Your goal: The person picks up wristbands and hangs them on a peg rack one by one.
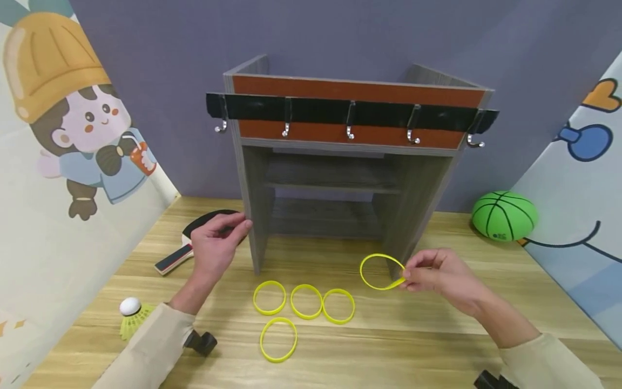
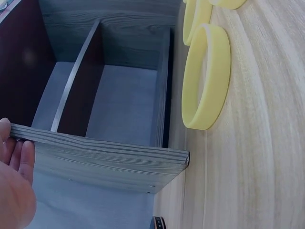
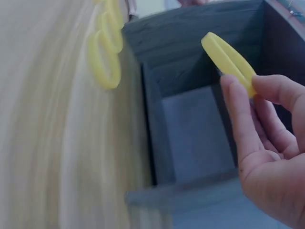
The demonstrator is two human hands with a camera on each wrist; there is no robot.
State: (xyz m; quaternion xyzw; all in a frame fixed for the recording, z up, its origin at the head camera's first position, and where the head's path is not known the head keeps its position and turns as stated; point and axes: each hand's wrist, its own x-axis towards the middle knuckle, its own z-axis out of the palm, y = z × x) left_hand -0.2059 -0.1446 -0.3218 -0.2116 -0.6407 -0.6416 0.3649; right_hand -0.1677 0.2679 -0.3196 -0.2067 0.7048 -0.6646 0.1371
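My right hand [image 1: 444, 278] pinches a thin yellow silicone wristband [image 1: 362, 273] between thumb and fingers. In the head view this band overlaps the foot of the right side panel of a grey wooden shelf unit [image 1: 423, 200]. At the other side, my left hand [image 1: 214, 243] grips the front edge of the left side panel [image 2: 114, 150], thumb on one face and fingers on the other. Several more yellow wristbands [image 1: 277, 361] lie flat on the wooden table [image 1: 379, 351] before the unit. Hooks [image 1: 350, 132] hang bare along a black rail [image 1: 318, 109] across its orange-brown front.
A table tennis paddle [image 1: 172, 259] lies to the left, partly behind my left hand. Nearer on that side is a yellow shuttlecock [image 1: 131, 321] with a white tip. A green ball [image 1: 504, 216] sits at the back right, by the printed side wall [image 1: 583, 200].
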